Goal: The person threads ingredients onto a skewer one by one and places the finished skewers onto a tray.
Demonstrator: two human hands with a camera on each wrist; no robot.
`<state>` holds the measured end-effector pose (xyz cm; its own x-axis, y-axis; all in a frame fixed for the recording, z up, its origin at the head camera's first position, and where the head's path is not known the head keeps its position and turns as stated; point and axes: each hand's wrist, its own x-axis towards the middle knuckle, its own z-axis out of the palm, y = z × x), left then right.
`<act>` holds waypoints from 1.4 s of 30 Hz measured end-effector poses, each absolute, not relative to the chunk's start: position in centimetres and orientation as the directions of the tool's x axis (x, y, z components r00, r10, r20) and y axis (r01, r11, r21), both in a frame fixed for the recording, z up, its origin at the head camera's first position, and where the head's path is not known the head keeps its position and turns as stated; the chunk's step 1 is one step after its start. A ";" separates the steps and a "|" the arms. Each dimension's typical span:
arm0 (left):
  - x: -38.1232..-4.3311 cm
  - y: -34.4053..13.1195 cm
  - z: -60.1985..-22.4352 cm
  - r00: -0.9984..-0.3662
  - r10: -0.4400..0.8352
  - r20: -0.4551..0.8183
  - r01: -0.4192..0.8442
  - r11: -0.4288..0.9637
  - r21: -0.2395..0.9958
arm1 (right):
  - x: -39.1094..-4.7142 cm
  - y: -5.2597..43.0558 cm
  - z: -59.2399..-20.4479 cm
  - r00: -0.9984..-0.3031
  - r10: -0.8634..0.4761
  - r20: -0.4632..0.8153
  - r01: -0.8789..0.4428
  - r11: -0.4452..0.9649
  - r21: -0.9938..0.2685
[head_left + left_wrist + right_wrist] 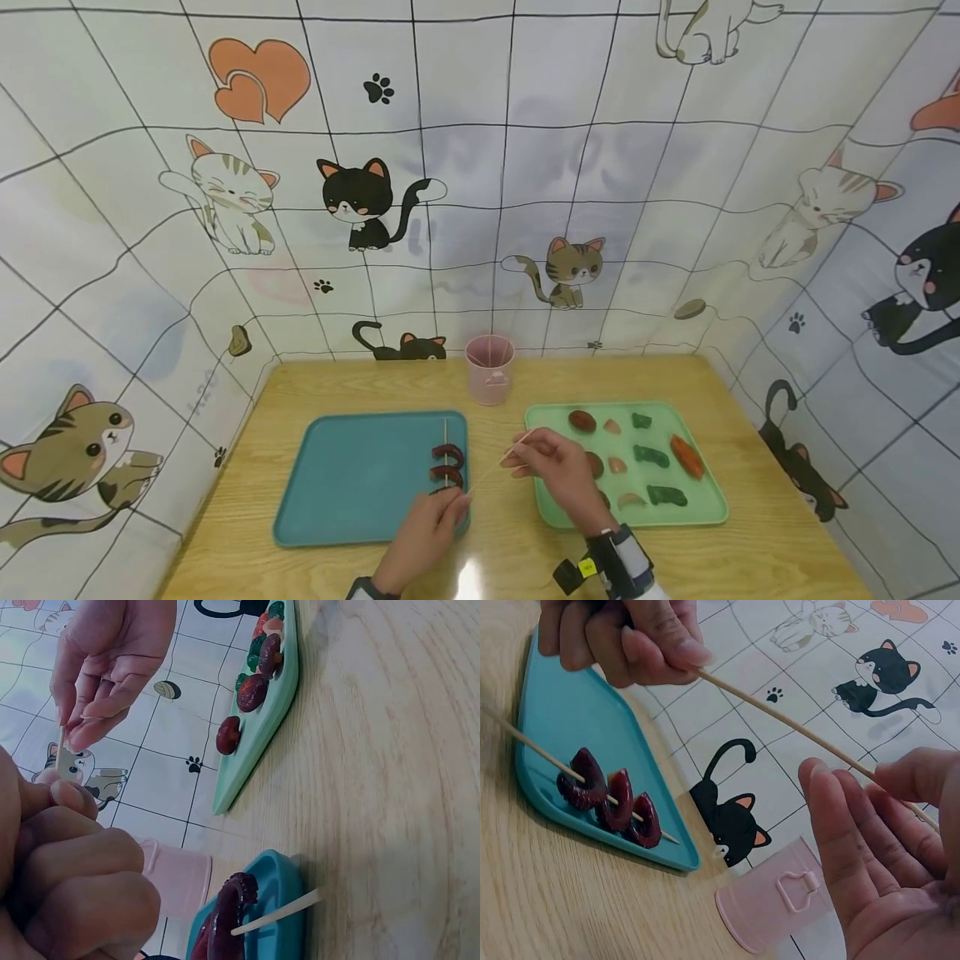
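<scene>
Blue tray left of pink bucket, left hand pinching a thin stick in front of bucket, loaded skewer on tray's bucket side, right hand pinching stick's far end, green tray right of bucket.

Pale wood-grain table in front of you, glossy near your side. Blue tray lies flat to your left, green tray to your right; pink bucket stands upright near the far edge, between them.
</scene>
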<state>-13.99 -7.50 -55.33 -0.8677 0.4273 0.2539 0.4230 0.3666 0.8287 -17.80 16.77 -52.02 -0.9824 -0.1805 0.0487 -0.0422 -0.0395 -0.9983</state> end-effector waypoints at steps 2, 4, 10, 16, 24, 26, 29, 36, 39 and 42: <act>-13.9 -7.6 -55.4 -0.871 0.418 0.259 0.422 0.363 0.831 | -17.9 16.9 -51.9 -0.977 -0.204 0.061 -0.060 -0.010 -0.998; -13.9 -7.8 -55.5 -0.878 0.409 0.249 0.406 0.361 0.839 | -18.1 17.1 -51.9 -0.972 -0.223 0.074 -0.084 0.039 -0.996; -13.6 -8.4 -55.5 -0.907 0.380 0.181 0.328 0.371 0.869 | -18.8 18.5 -51.8 -0.978 -0.198 0.067 -0.106 0.197 -0.975; -13.4 -9.0 -55.5 -0.931 0.343 0.124 0.261 0.390 0.883 | -19.8 21.6 -51.9 -0.987 -0.118 0.112 -0.148 0.361 -0.921; -12.9 -9.6 -55.3 -0.950 0.299 0.091 0.203 0.371 0.906 | -21.3 28.8 -52.9 -0.999 -0.002 0.054 -0.045 0.590 -0.806; -12.8 -9.8 -55.2 -0.955 0.288 0.071 0.177 0.360 0.916 | -21.5 30.7 -53.4 -0.999 0.027 0.030 -0.006 0.625 -0.781; -12.6 -9.9 -55.0 -0.962 0.272 0.029 0.127 0.351 0.928 | -21.4 33.2 -53.9 -0.998 0.054 0.023 0.020 0.687 -0.726; -12.7 -10.0 -54.9 -0.963 0.269 -0.009 0.085 0.336 0.938 | -20.9 36.9 -54.5 -1.000 -0.006 -0.013 0.003 0.806 -0.592; -12.8 -10.0 -55.0 -0.963 0.268 -0.008 0.085 0.333 0.939 | -20.8 37.4 -54.7 -0.999 -0.029 -0.032 -0.006 0.824 -0.566; -12.8 -10.0 -55.2 -0.964 0.266 -0.005 0.085 0.326 0.942 | -20.8 37.5 -55.1 -0.998 -0.023 -0.054 0.011 0.833 -0.553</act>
<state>-12.84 -9.99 -55.18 -0.9640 0.2657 -0.0045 0.0853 0.3256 0.9416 -20.78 37.46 -55.15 -0.9983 -0.0225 -0.0541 0.0112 0.8331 -0.5530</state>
